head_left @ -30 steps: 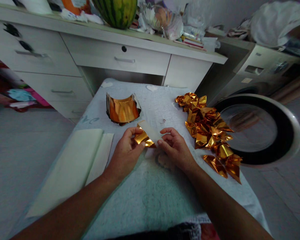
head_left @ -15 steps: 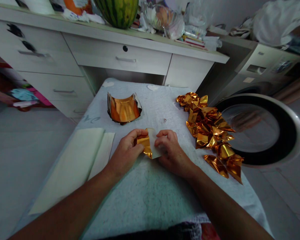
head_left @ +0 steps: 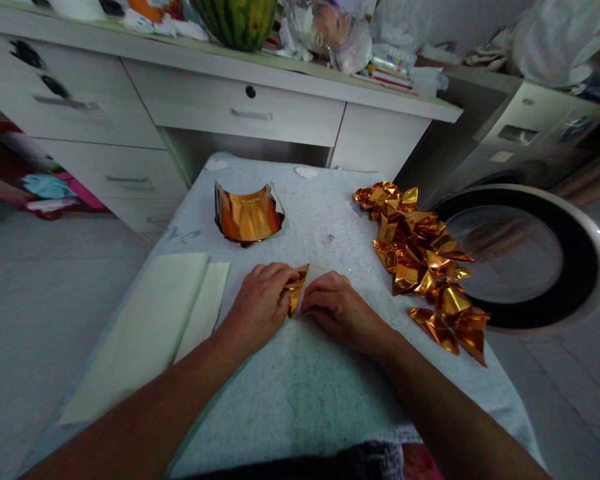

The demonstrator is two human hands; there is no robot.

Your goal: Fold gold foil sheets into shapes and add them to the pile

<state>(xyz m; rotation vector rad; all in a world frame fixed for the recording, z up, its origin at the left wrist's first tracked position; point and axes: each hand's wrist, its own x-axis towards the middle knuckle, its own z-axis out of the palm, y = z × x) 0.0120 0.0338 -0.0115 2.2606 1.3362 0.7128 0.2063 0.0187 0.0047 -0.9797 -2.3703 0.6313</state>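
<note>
Between my two hands, low over the middle of the cloth-covered table, is a small piece of gold foil paper (head_left: 297, 291) with a pale backing. My left hand (head_left: 266, 297) is closed on its gold side, fingertips bent over the foil. On the pale right side, my right hand (head_left: 341, 309) pinches the paper with fingers pressed together. Beyond them stands a curved stack of gold foil sheets (head_left: 249, 217). To the right lies a heap of folded gold foil pieces (head_left: 415, 247). Pale paper sheets (head_left: 145, 327) lie left of my left hand.
A white drawer cabinet (head_left: 200, 90) stands behind the table (head_left: 290, 400), with a watermelon (head_left: 237, 20) and plastic bags on top. At the right, a washing machine's round door (head_left: 580, 260) hangs open close to the table edge.
My left hand has turned over the foil, its fingers now covering more of it. My right hand has closed in on the paper's lower part. The piece shows less of its surface.
</note>
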